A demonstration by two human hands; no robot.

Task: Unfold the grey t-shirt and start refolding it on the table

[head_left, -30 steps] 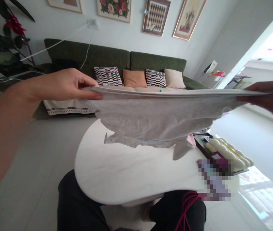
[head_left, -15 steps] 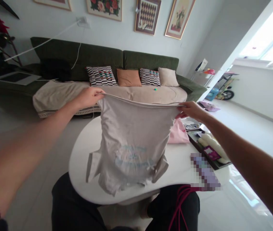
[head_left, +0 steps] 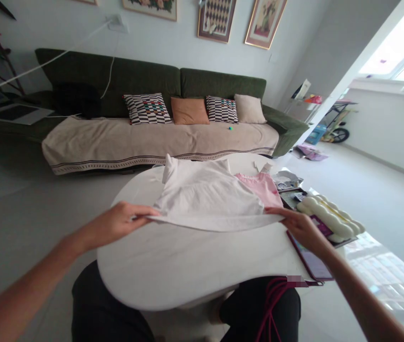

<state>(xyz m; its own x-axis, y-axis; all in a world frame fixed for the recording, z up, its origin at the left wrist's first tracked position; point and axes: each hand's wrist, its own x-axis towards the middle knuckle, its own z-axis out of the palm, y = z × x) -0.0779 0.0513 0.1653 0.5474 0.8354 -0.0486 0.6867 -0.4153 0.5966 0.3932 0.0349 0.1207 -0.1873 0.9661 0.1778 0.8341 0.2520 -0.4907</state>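
Note:
A white T-shirt (head_left: 209,190) lies spread over the far part of the white oval table (head_left: 173,270), its hem edge toward me. My left hand (head_left: 126,221) pinches the hem's left corner. At the right corner, my right hand (head_left: 294,223) grips the same hem between thumb and fingers. The hem is stretched between both hands and sags a little in the middle. A folded pink garment (head_left: 264,187) lies on the table just beyond my right hand, partly covered by the shirt.
At the table's right side are a dark tray (head_left: 289,197), a cream, lumpy object (head_left: 330,216) and a purple flat case (head_left: 310,259) with a dark red cord (head_left: 275,299) across my knee. Behind stands a green sofa (head_left: 109,71) with several cushions and a beige cover.
Both hands have come down and nearer to me, still holding the hem. The shirt, held up before with its printed side showing, now lies across the table toward the sofa.

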